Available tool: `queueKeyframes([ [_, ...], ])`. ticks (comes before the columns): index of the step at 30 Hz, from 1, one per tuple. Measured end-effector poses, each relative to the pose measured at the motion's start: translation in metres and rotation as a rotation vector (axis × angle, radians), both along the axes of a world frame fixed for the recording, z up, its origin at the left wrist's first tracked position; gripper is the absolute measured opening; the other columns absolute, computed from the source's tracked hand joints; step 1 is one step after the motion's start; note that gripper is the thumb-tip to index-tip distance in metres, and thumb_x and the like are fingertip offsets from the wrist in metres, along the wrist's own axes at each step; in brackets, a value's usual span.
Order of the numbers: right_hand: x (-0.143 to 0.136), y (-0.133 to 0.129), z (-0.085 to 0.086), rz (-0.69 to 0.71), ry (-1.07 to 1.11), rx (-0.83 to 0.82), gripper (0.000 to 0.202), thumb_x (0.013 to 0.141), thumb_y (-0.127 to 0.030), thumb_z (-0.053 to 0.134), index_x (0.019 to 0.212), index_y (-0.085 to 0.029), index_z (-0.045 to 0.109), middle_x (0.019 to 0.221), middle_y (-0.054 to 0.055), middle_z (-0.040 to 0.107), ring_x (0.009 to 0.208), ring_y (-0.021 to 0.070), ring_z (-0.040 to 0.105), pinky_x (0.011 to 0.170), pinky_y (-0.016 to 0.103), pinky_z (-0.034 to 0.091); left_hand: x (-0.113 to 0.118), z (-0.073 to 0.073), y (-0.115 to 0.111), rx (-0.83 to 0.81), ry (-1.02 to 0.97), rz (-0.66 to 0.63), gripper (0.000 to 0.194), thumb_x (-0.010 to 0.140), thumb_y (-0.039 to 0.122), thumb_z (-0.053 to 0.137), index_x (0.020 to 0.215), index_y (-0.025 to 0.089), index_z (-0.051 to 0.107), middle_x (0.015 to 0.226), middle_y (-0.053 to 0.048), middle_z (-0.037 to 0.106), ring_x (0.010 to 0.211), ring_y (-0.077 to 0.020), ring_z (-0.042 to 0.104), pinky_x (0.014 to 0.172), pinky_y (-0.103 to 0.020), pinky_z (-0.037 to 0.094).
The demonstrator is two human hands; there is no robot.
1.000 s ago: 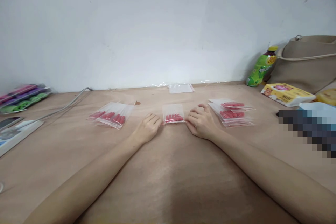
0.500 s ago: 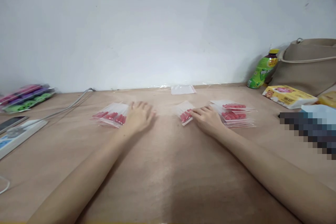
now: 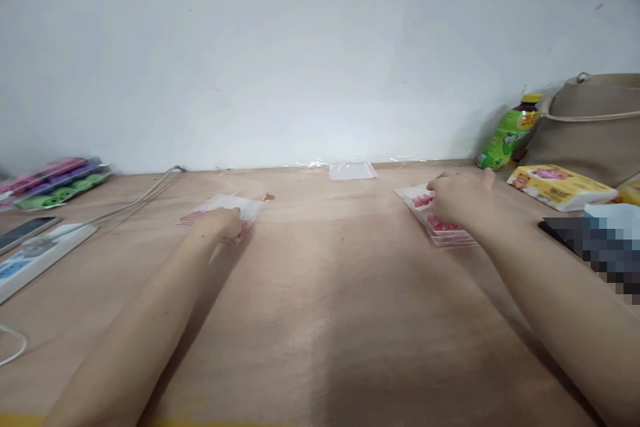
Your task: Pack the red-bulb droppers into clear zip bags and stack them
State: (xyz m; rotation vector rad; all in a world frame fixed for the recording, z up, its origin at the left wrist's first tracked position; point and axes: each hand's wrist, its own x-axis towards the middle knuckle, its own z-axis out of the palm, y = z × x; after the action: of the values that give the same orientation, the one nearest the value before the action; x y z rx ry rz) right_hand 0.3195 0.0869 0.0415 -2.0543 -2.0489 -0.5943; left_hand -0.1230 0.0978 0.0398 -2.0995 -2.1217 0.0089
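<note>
My left hand (image 3: 223, 223) is closed over the left group of small clear plastic bags (image 3: 250, 208) holding red pieces; its fingertips are mostly hidden, and one bag juts out to the right of it. On the right lies a stack of similar bags (image 3: 453, 239) with red contents. My right hand (image 3: 460, 197) is over that stack, fingers curled down onto the top bag (image 3: 414, 196) and little finger stuck out. Slight blur and the hand itself hide the grip points.
A flat clear bag (image 3: 353, 171) lies by the wall. At left are colourful packs (image 3: 55, 183), a phone (image 3: 27, 233), a power strip (image 3: 45, 250) and a cable (image 3: 130, 203). At right are a green bottle (image 3: 507, 137), a yellow tissue pack (image 3: 560, 185) and a beige bag (image 3: 590, 123).
My right hand has moved right to the stack, and the bag in the middle is no longer there. My left hand has moved left onto the left bags.
</note>
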Motion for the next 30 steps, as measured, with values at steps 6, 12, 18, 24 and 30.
queueKeyframes([
  [6, -0.056, -0.014, -0.03, 0.424, 0.089, 0.27, 0.018, 0.075, -0.017, 0.049, 0.078, -0.019, 0.067, 0.085, 0.005, 0.068, 0.087, 0.0223, 0.056, 0.097, 0.055, 0.014, 0.039, -0.005, -0.014, -0.113, 0.013, 0.041, 0.04, 0.075, 0.048, 0.05, 0.088, 0.014, 0.068, 0.096, -0.021, 0.064, 0.09, -0.0405, 0.058, 0.073, -0.051, 0.043],
  [12, -0.081, -0.03, -0.055, 0.658, 0.244, 0.173, 0.019, 0.08, -0.019, 0.048, 0.08, -0.02, 0.067, 0.079, 0.003, 0.068, 0.083, 0.0192, 0.057, 0.097, 0.047, 0.021, 0.106, -0.025, -0.041, 0.023, -0.148, -0.242, 0.051, 0.09, 0.052, 0.029, 0.112, 0.017, 0.059, 0.108, -0.012, 0.061, 0.107, -0.0271, 0.053, 0.09, -0.038, 0.04],
  [18, -0.075, -0.033, -0.059, 0.887, 0.454, 0.035, 0.03, 0.077, -0.037, 0.058, 0.102, -0.021, 0.063, 0.106, 0.008, 0.061, 0.097, 0.0202, 0.055, 0.087, 0.038, 0.037, 0.138, -0.049, -0.057, 0.173, -0.299, -0.475, 0.046, 0.093, 0.04, 0.034, 0.132, 0.016, 0.041, 0.137, -0.009, 0.038, 0.127, -0.0198, 0.034, 0.104, -0.032, 0.029],
  [24, -0.076, -0.031, -0.063, 0.992, 0.371, -0.073, 0.04, 0.081, -0.04, 0.054, 0.119, -0.027, 0.056, 0.122, 0.011, 0.052, 0.113, 0.0237, 0.047, 0.092, 0.044, 0.033, 0.128, -0.055, -0.055, 0.032, -0.379, -0.628, 0.052, 0.09, 0.047, 0.041, 0.134, 0.02, 0.04, 0.142, -0.011, 0.031, 0.131, -0.0272, 0.027, 0.105, -0.043, 0.028],
  [30, -0.079, -0.032, -0.059, 1.0, 0.366, -0.158, 0.031, 0.083, -0.038, 0.051, 0.11, -0.027, 0.062, 0.117, 0.007, 0.057, 0.108, 0.022, 0.049, 0.091, 0.043, 0.033, 0.119, -0.053, -0.053, 0.043, -0.408, -0.518, 0.055, 0.085, 0.043, 0.048, 0.132, 0.015, 0.044, 0.142, -0.015, 0.03, 0.128, -0.0309, 0.033, 0.103, -0.045, 0.03],
])
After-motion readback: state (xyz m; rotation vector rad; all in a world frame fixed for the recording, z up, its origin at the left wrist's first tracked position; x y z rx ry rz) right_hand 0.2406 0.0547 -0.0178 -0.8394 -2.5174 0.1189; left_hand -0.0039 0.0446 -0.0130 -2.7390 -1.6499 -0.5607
